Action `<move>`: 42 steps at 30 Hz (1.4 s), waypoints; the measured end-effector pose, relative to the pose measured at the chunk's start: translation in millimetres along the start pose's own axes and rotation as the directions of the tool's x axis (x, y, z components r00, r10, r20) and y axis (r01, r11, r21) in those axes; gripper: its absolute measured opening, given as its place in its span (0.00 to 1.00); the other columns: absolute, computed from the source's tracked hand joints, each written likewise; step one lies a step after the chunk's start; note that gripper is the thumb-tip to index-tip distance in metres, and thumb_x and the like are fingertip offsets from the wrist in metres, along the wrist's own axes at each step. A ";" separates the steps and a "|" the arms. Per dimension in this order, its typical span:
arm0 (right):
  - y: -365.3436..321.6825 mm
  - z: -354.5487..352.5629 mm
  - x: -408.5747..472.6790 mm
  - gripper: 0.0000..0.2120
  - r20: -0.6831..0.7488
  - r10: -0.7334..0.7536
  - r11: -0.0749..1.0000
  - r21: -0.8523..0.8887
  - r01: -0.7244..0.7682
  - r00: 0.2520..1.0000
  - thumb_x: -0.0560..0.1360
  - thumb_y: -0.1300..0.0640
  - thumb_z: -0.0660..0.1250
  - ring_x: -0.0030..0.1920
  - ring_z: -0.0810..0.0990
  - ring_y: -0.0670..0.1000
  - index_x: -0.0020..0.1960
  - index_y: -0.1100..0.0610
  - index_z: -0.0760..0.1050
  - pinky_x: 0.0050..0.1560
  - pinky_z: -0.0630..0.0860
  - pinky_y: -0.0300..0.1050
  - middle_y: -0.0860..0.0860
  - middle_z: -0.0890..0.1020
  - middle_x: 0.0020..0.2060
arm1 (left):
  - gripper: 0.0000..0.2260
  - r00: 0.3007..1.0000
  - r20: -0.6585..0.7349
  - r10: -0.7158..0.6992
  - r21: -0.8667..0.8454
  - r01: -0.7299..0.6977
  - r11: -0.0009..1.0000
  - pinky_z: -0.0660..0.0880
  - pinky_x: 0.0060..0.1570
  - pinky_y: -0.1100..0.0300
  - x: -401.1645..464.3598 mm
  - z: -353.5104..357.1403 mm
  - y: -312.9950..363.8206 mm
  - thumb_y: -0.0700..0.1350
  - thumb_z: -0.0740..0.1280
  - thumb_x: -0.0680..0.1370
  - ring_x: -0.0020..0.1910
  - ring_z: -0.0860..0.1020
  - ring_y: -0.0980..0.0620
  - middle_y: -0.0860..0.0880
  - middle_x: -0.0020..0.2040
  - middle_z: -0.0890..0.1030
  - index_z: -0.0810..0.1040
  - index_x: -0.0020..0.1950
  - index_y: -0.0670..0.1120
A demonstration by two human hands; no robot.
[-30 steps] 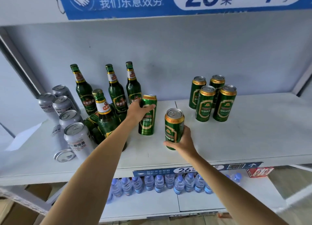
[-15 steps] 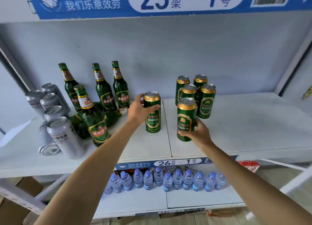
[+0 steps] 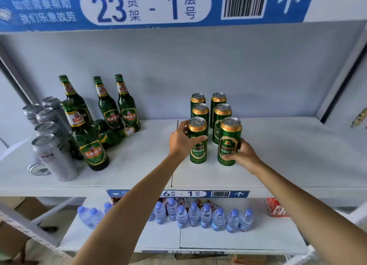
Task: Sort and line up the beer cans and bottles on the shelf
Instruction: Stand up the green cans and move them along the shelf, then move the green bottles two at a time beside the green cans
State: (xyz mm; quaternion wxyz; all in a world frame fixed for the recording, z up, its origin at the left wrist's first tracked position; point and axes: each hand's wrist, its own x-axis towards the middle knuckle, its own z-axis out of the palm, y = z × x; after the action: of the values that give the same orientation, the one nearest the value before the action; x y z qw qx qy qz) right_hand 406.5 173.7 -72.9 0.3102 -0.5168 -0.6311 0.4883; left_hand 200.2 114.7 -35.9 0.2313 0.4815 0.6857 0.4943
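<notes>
White shelf (image 3: 288, 155) carrying beer cans and bottles.
Behind the two grips stand four green cans (image 3: 211, 110); far to their left, green bottles (image 3: 107, 109) and silver cans (image 3: 49, 137).

Beer cans (image 3: 218, 113): dark green, gold rims, silver tops, gold-and-white label print. Beer bottles (image 3: 107, 103): dark green glass, gold-trimmed green labels, white-and-red neck bands. Cans at left (image 3: 53, 155): plain silver-grey, dark lettering. Shelf (image 3: 297, 149): white. Shelf sign (image 3: 139, 6): blue, white panel, blue numerals, black barcode. Water bottles (image 3: 206, 215) below: clear, blue caps.
</notes>
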 end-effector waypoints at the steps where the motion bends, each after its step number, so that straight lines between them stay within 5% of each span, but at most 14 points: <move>1: 2.7 -0.4 0.8 0.36 0.009 0.004 1.000 -0.009 -0.004 1.000 0.60 0.65 0.80 0.59 0.78 0.56 0.64 0.56 0.69 0.63 0.74 0.56 0.55 0.80 0.58 | 0.36 1.000 0.000 -0.005 0.004 0.005 1.000 0.78 0.58 0.52 -1.3 4.2 0.3 0.54 0.80 0.62 0.55 0.80 0.52 0.50 0.60 0.82 0.72 0.67 0.51; 8: 14.0 -3.0 2.0 0.37 0.047 0.015 1.000 0.005 -0.015 0.999 0.60 0.65 0.80 0.60 0.78 0.58 0.65 0.57 0.68 0.63 0.74 0.58 0.56 0.80 0.58 | 0.37 0.999 0.012 -0.038 0.027 0.037 0.999 0.78 0.58 0.51 -4.3 17.4 5.5 0.53 0.79 0.65 0.60 0.78 0.49 0.49 0.63 0.79 0.69 0.70 0.49; 12: 10.8 -5.7 -2.0 0.51 0.117 -0.006 1.000 -0.017 0.008 0.993 0.50 0.50 0.83 0.61 0.78 0.56 0.68 0.55 0.65 0.64 0.73 0.59 0.53 0.79 0.60 | 0.39 0.994 0.082 -0.070 0.050 0.066 0.997 0.76 0.61 0.49 -0.7 17.2 6.5 0.53 0.78 0.66 0.63 0.76 0.47 0.48 0.66 0.77 0.64 0.72 0.49; 16: -23.5 -19.2 -14.8 0.45 0.092 -0.071 0.997 -0.031 0.074 0.993 0.64 0.59 0.79 0.69 0.70 0.55 0.74 0.55 0.58 0.65 0.68 0.51 0.52 0.72 0.67 | 0.47 0.968 0.205 -0.144 0.071 0.132 0.989 0.68 0.69 0.44 -2.7 2.1 7.2 0.57 0.75 0.67 0.74 0.65 0.44 0.46 0.76 0.63 0.51 0.78 0.50; 21: -103.4 -45.0 -16.5 0.35 -0.056 -0.383 0.882 -0.320 0.347 0.922 0.72 0.49 0.72 0.73 0.65 0.53 0.74 0.55 0.62 0.67 0.62 0.45 0.53 0.66 0.73 | 0.29 0.992 0.099 0.074 0.337 -0.103 0.936 0.69 0.67 0.52 -2.9 -79.0 30.0 0.62 0.65 0.75 0.69 0.71 0.48 0.48 0.71 0.72 0.67 0.73 0.50; 24: -162.7 -33.6 -20.0 0.29 0.012 -0.529 0.763 -0.431 0.481 0.849 0.74 0.47 0.69 0.71 0.67 0.53 0.71 0.55 0.68 0.66 0.63 0.44 0.53 0.70 0.71 | 0.22 0.982 0.047 0.183 0.464 -0.183 0.866 0.71 0.63 0.55 -9.0 -144.9 47.8 0.59 0.62 0.78 0.64 0.75 0.49 0.50 0.68 0.76 0.75 0.67 0.49; 29: -222.4 36.0 -22.0 0.28 0.226 -0.571 0.653 -0.458 0.603 0.789 0.74 0.46 0.68 0.71 0.67 0.52 0.70 0.54 0.69 0.64 0.62 0.42 0.51 0.70 0.71 | 0.15 0.949 -0.088 0.304 0.597 -0.194 0.778 0.75 0.58 0.53 -30.5 -244.9 57.5 0.54 0.61 0.80 0.56 0.80 0.49 0.51 0.63 0.79 0.80 0.61 0.49; 34: -231.7 135.5 -23.6 0.30 0.417 -0.499 0.632 -0.425 0.648 0.760 0.73 0.46 0.69 0.72 0.66 0.53 0.72 0.56 0.67 0.69 0.63 0.45 0.53 0.69 0.72 | 0.12 0.928 -0.237 0.287 0.573 -0.105 0.813 0.72 0.57 0.58 -35.7 -326.6 33.3 0.50 0.64 0.79 0.54 0.78 0.53 0.50 0.60 0.82 0.82 0.57 0.47; 37: -222.8 201.8 -21.9 0.33 0.493 -0.413 0.644 -0.436 0.628 0.766 0.72 0.46 0.70 0.71 0.67 0.53 0.72 0.57 0.66 0.67 0.64 0.44 0.54 0.69 0.72 | 0.12 0.927 -0.263 0.266 0.553 -0.081 0.829 0.73 0.60 0.51 -29.6 -369.2 5.7 0.51 0.64 0.79 0.55 0.80 0.48 0.49 0.56 0.83 0.83 0.54 0.47; 42: -192.4 300.6 -13.6 0.39 0.522 -0.245 0.749 -0.433 0.501 0.817 0.69 0.45 0.73 0.70 0.69 0.53 0.74 0.57 0.62 0.67 0.67 0.46 0.55 0.68 0.72 | 0.12 0.957 -0.198 0.214 0.580 -0.062 0.813 0.73 0.59 0.53 -9.5 -416.1 -41.1 0.51 0.64 0.79 0.55 0.79 0.49 0.50 0.57 0.83 0.83 0.55 0.48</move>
State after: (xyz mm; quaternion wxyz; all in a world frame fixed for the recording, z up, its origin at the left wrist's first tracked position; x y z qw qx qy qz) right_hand 73.6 73.9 9.5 0.0930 -0.3209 -0.8893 0.3124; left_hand -143.6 -85.0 93.8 -0.0488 0.5099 0.7883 0.3409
